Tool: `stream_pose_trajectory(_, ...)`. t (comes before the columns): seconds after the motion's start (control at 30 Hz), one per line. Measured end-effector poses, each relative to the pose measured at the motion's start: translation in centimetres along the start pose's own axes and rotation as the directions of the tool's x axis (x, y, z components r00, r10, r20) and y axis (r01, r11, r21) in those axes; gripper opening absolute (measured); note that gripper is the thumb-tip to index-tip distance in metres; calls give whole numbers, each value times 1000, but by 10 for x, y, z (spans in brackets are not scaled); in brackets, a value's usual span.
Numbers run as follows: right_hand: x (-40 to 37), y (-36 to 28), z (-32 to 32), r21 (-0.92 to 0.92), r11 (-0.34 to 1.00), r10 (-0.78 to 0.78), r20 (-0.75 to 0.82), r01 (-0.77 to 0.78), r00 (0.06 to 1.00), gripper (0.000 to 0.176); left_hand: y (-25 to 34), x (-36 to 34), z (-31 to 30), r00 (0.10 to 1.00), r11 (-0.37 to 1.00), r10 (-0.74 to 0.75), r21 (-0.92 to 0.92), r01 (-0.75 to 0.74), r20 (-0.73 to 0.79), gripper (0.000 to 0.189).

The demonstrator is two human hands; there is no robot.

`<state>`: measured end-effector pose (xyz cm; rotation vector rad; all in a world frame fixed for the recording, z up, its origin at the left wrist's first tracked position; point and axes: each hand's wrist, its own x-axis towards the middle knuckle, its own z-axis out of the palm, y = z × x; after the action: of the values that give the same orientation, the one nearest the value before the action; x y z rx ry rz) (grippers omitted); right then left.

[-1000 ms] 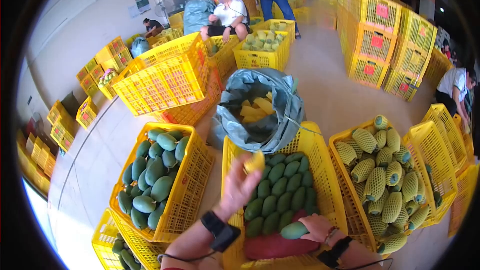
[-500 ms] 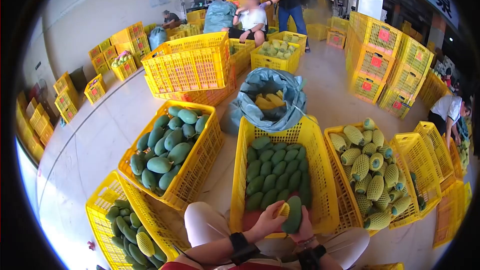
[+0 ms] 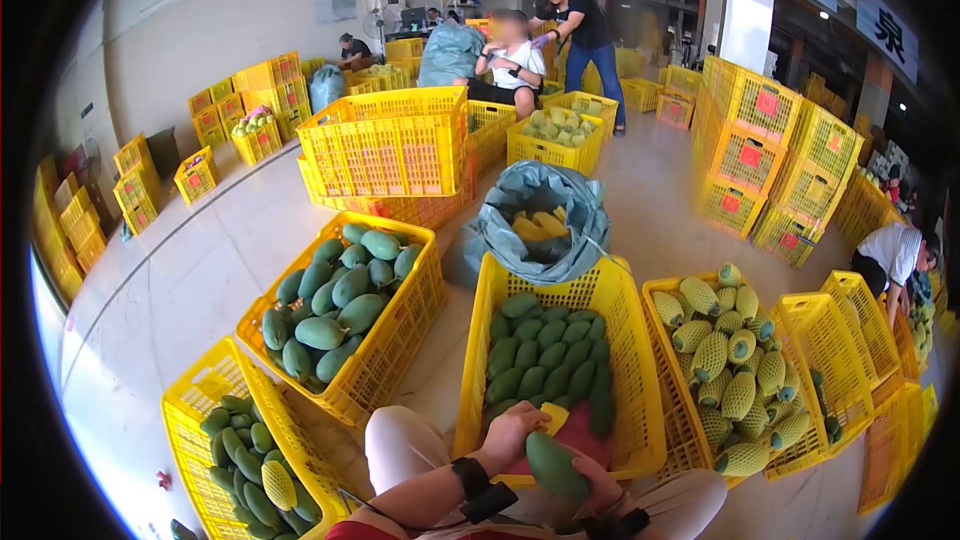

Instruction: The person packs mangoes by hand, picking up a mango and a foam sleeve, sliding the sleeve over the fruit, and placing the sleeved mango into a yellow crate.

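Note:
My right hand [image 3: 600, 485] is wrapped round a green mango [image 3: 556, 466], which tilts over my lap at the near edge of the middle yellow crate [image 3: 640, 370]. Pinched in the fingers of my left hand [image 3: 512, 434] is a yellow foam net [image 3: 553, 418], bunched up just above the mango's upper end. Inside the middle crate, bare green mangoes [image 3: 545, 355] lie in neat rows. A reddish liner [image 3: 588, 442] shows at its near end.
Loose mangoes fill a crate [image 3: 425, 290] at left and another [image 3: 205, 390] nearer me. Net-wrapped mangoes [image 3: 738, 390] fill the right crate. Beyond the middle crate, a blue-grey bag [image 3: 500, 240] holds yellow nets. Stacked crates [image 3: 750, 155] and several people [image 3: 585, 30] are farther back.
The foam net has come away from the mango's side and is now in my left fingers. My right hand has lowered and tilted the mango. The view has shifted slightly.

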<state>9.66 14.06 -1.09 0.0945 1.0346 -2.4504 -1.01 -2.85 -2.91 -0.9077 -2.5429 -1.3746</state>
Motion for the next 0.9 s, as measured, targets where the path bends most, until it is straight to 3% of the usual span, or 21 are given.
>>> stream_pose_trajectory(0.13, -2, 0, -24, -47, 994, -106, -151, 100, 983, 54, 13, 2, -9, 996, 997, -72, -9, 72, 58, 18)
stream_pose_trajectory(0.2, -4, -6, -28, -353, 933, -173, -257, 74, 951, 57, 17, 1, -10, 993, 998, -52, -18, 54, 108, 18)
stream_pose_trajectory(0.23, -6, -10, -24, -358, 931, -173, -259, 72, 950, 57, 19, 3, -11, 988, 999, -26, -25, 31, 154, 17)
stream_pose_trajectory(0.27, -9, -16, -17, -640, 760, -252, -135, 110, 958, 59, 20, 3, -12, 988, 999, -25, -30, 30, 151, 17)
stream_pose_trajectory(0.3, -10, -22, -12, -850, 503, -285, 9, 158, 958, 62, 22, 5, -14, 968, 990, 63, -137, -30, 242, 17)
stream_pose_trajectory(0.33, -9, -25, -10, -853, 499, -283, 7, 153, 959, 62, 24, 6, -16, 933, 966, 159, -247, -79, 323, 17)
stream_pose_trajectory(0.37, -9, -28, -9, -809, 564, -253, 23, 167, 967, 63, 25, 8, -19, 934, 964, 159, -254, -77, 319, 17)
stream_pose_trajectory(0.43, -9, -31, -6, -769, 616, -219, 42, 172, 975, 64, 29, 14, -30, 894, 915, 320, -348, -205, 314, 21)
stream_pose_trajectory(0.47, -6, -30, -1, -700, 708, -176, -41, 98, 983, 63, 33, 17, -37, 897, 912, 322, -353, -208, 302, 21)
stream_pose_trajectory(0.5, -3, -28, 4, -617, 787, -126, -118, 27, 985, 62, 38, 21, -45, 945, 959, 185, -259, -113, 272, 21)
stream_pose_trajectory(0.53, 4, -25, 6, -624, 781, -125, -117, 25, 985, 62, 39, 23, -51, 972, 986, 45, -165, -7, 230, 21)
stream_pose_trajectory(0.57, 13, -19, 5, -648, 753, -266, -140, 115, 954, 57, 22, 26, -47, 990, 993, 102, -68, -96, 99, 21)
stream_pose_trajectory(0.6, 21, -13, 4, -670, 715, -401, -160, 200, 902, 52, 9, 20, -42, 997, 997, 13, -81, -7, 80, 19)
stream_pose_trajectory(0.63, 28, -9, 1, -668, 717, -400, -161, 199, 902, 52, 9, 18, -45, 995, 992, -77, -96, 83, 63, 16)
stream_pose_trajectory(0.7, 42, -4, -2, -839, 492, -728, -247, 235, 640, 43, 9, -7, -20, 997, 974, 81, -212, -81, -8, 11)
stream_pose_trajectory(0.73, 47, -5, 3, -846, 488, -776, -307, 216, 550, 40, 23, -18, -14, 995, 968, 99, -235, -92, 18, 9)
stream_pose_trajectory(0.77, 48, -1, 6, -845, 493, -770, -314, 206, 555, 40, 37, -24, -14, 999, 973, 33, -229, -29, 13, 8)
stream_pose_trajectory(0.83, 51, 3, 10, -860, 453, -827, -307, 235, 471, 42, 37, -22, -3, 981, 975, 44, -205, -83, -189, 16)
stream_pose_trajectory(0.87, 49, 3, 12, -884, 411, -835, -267, 222, 482, 40, 36, -21, -2, 982, 974, 40, -212, -80, -187, 16)
stream_pose_trajectory(0.9, 46, 0, 14, -886, 411, -834, -271, 214, 481, 40, 35, -18, -1, 986, 928, -154, -352, 122, -64, 28)
